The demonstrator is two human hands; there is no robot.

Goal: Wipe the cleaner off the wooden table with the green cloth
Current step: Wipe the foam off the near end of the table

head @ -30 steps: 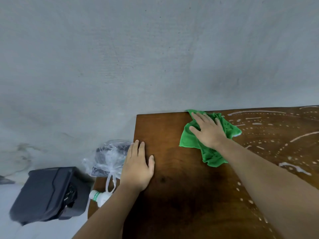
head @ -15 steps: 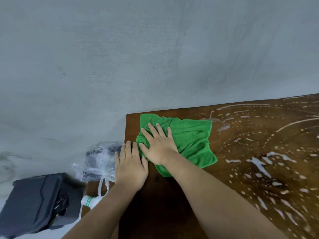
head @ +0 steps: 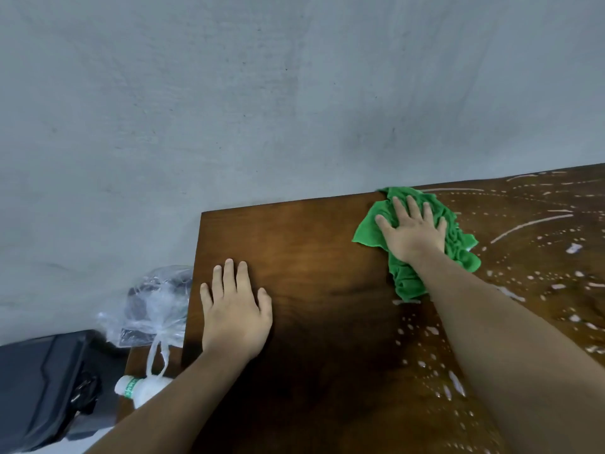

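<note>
The green cloth lies bunched at the far edge of the wooden table, beneath the right hand, whose spread, straight fingers press flat on it; cloth shows on both sides of the palm and trails toward the wrist. White streaks and drops of cleaner cover the wood to its right. The left hand rests flat and relaxed on bare wood near the left edge, holding nothing. Beyond that edge sit a clear plastic bag, a white bottle and a black case.

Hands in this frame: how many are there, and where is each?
2. The left hand lies flat on bare wood near the table's left edge. The right hand presses the green cloth near the far edge. None seems hidden.
</note>
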